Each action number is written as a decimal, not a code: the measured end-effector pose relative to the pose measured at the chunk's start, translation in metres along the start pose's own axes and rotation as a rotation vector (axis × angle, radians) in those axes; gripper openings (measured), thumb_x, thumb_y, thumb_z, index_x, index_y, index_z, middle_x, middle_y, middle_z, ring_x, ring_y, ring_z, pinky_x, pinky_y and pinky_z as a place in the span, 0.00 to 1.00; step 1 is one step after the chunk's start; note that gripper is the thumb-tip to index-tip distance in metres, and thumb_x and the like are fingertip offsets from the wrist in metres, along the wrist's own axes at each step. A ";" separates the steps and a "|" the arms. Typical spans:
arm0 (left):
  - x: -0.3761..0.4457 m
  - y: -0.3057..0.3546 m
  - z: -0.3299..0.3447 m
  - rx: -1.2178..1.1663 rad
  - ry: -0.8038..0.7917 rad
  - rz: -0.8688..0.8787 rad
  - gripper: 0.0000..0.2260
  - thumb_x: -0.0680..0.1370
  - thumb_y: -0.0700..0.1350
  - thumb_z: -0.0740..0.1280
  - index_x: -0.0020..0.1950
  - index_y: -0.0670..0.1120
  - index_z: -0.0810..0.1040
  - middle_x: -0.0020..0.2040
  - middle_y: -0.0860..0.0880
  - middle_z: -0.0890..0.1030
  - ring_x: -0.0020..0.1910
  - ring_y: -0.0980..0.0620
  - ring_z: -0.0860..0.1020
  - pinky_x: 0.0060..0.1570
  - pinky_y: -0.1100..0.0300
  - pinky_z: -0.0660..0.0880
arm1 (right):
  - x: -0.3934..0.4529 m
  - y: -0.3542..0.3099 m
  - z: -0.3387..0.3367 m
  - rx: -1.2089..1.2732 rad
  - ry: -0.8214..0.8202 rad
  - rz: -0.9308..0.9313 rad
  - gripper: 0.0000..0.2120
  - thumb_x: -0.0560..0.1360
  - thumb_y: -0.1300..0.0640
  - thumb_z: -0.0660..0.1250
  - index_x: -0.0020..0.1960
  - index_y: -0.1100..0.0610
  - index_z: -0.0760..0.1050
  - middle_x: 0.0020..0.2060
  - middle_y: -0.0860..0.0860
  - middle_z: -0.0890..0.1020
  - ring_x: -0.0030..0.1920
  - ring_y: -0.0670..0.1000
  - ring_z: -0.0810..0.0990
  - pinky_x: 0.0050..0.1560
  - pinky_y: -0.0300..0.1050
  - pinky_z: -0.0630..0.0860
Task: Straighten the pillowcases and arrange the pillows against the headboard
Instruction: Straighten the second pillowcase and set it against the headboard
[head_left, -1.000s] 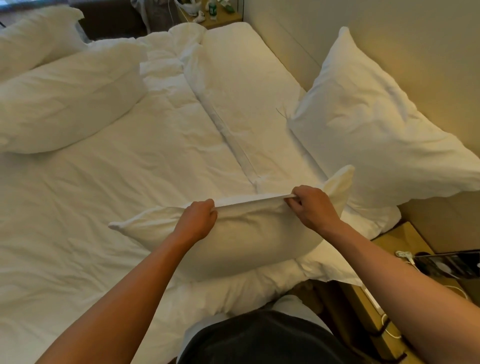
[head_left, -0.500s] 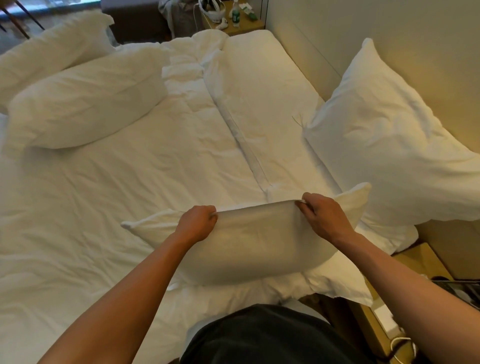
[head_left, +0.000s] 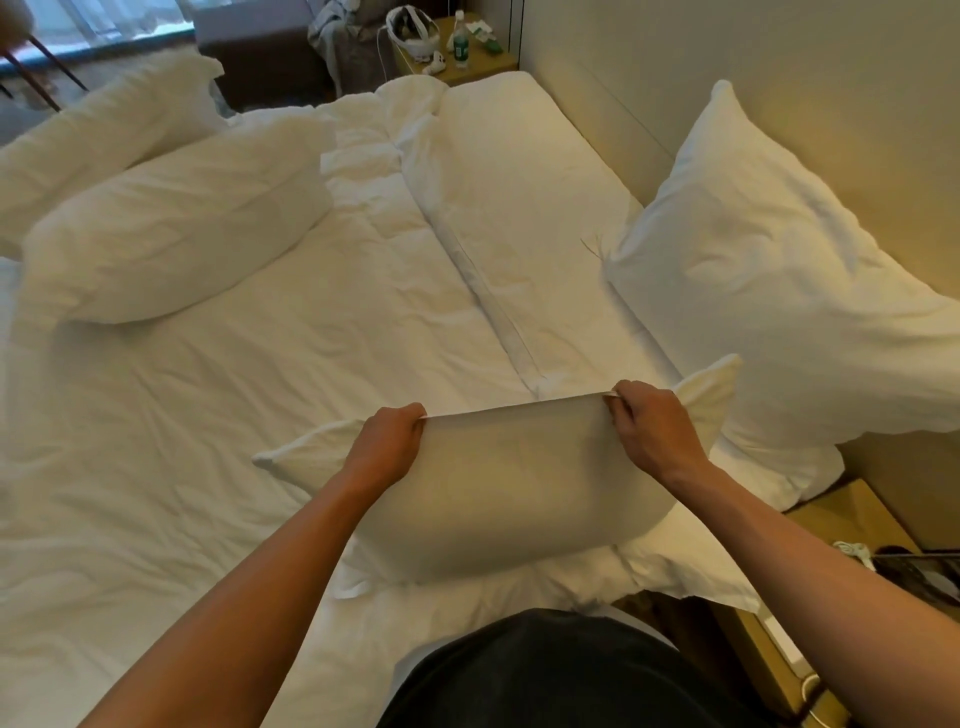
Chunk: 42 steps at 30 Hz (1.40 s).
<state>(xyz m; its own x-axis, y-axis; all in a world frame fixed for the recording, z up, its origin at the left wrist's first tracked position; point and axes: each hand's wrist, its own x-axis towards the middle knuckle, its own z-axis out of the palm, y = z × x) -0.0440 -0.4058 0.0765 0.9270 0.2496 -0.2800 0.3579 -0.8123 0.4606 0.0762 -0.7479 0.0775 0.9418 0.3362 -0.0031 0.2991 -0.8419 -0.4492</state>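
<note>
The person stands at the near corner of the wide bed with its rumpled white sheets (head_left: 218, 415) and works on the plump white pillow in a smooth cotton case (head_left: 498, 488), which stands on its long edge on the mattress right in front of them. The left hand (head_left: 387, 441) is curled into a pinch on the case's top hem, and the right hand (head_left: 652, 423) pinches the same hem further to the right, so the cloth runs in a taut straight line between them; both hands are closed on fabric, neither is spread. This looks like the straightening step for this pillow, drawing the slack out of the case before it is placed. One large white pillow (head_left: 769, 291) leans upright against the pale beige padded headboard (head_left: 779, 78) on the right, with another lying flat partly beneath it, while two more soft white pillows (head_left: 171, 228) lie loose at the far left of the bed, well apart from the headboard. The next move probably calls for a short shake or pull to settle the filling into the corners, then a lift and turn to the right to stand the pillow beside the leaning one; the loose pair would remain to be done.
</note>
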 end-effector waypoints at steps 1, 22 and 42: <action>0.001 0.003 -0.002 0.008 0.012 0.007 0.12 0.84 0.42 0.56 0.49 0.44 0.79 0.42 0.44 0.82 0.41 0.42 0.79 0.42 0.49 0.78 | 0.001 -0.001 -0.003 0.018 0.012 0.005 0.15 0.83 0.55 0.62 0.38 0.54 0.70 0.34 0.49 0.76 0.35 0.55 0.74 0.38 0.49 0.67; 0.159 0.224 -0.050 0.070 0.210 0.519 0.12 0.84 0.43 0.58 0.56 0.47 0.81 0.50 0.45 0.81 0.50 0.43 0.79 0.44 0.55 0.69 | -0.018 0.070 -0.139 0.060 0.512 0.294 0.12 0.84 0.55 0.63 0.42 0.52 0.76 0.35 0.48 0.79 0.36 0.54 0.76 0.36 0.48 0.66; 0.271 0.329 0.099 0.170 0.050 0.384 0.13 0.84 0.44 0.59 0.61 0.48 0.82 0.57 0.46 0.82 0.57 0.45 0.79 0.49 0.57 0.71 | 0.050 0.259 -0.070 0.331 0.382 0.503 0.13 0.85 0.54 0.59 0.41 0.52 0.70 0.35 0.47 0.75 0.35 0.50 0.74 0.34 0.52 0.70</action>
<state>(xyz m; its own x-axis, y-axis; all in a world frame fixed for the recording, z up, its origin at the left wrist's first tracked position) 0.3138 -0.6579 0.0691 0.9952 -0.0658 -0.0718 -0.0340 -0.9257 0.3768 0.2114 -0.9786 0.0242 0.9595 -0.2817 0.0045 -0.1914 -0.6632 -0.7235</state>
